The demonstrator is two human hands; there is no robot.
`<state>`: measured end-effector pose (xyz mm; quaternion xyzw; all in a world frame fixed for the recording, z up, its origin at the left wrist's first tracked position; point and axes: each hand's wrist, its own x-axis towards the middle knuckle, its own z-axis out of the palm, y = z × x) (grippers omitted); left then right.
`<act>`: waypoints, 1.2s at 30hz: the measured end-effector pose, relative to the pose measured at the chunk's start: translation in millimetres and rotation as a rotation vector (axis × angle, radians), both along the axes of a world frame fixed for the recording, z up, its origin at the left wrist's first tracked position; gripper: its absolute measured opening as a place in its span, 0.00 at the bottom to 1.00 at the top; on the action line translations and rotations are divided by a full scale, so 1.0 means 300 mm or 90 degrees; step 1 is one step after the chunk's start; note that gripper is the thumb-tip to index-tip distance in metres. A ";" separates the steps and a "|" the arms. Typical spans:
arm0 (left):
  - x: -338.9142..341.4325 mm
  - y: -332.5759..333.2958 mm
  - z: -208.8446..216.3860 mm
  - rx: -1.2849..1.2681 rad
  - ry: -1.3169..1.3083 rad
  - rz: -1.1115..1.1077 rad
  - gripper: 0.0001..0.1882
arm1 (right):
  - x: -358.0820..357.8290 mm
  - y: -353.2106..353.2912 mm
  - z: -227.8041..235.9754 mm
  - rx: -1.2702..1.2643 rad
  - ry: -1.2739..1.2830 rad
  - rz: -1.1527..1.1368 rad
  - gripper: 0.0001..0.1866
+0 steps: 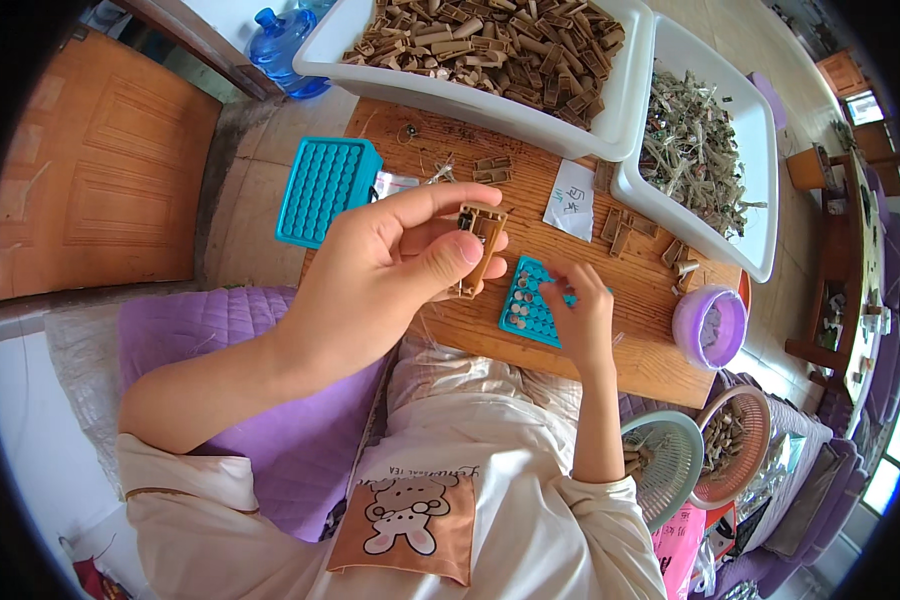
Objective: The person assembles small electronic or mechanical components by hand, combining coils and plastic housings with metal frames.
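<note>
My left hand [380, 270] is raised above the near part of the wooden table, its thumb and fingers closed around a brown plastic casing [482, 250]. The casing is tilted upright, with its hollow side and some small dark parts showing inside. Over a small turquoise tray [528, 272] with rows of round pockets, my right hand [582, 305] reaches down with its fingers drawn together. Small silvery discs, like button cells [518, 309], fill several pockets on the tray's left side. What the right fingertips grip, if anything, is too small to make out.
A white bin of brown casings [490, 50] and a white bin of wired parts [695, 150] stand at the back. Loose casings [625, 230] and a paper note [570, 200] lie on the table [440, 330]. A turquoise tray stack [325, 190] is left, a purple bowl [710, 325] right.
</note>
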<state>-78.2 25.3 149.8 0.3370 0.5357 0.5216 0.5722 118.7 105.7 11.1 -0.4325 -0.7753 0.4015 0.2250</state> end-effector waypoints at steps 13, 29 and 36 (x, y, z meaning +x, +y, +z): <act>-0.001 0.004 -0.005 -0.075 -0.047 -0.097 0.23 | 0.014 -0.044 -0.101 0.203 -0.054 0.047 0.08; 0.031 -0.021 -0.022 -0.096 0.013 -0.111 0.20 | -0.150 -0.128 0.243 0.360 0.342 0.019 0.14; 0.040 -0.040 -0.015 -0.100 0.016 -0.146 0.19 | -0.149 -0.162 0.222 0.399 0.345 -0.057 0.13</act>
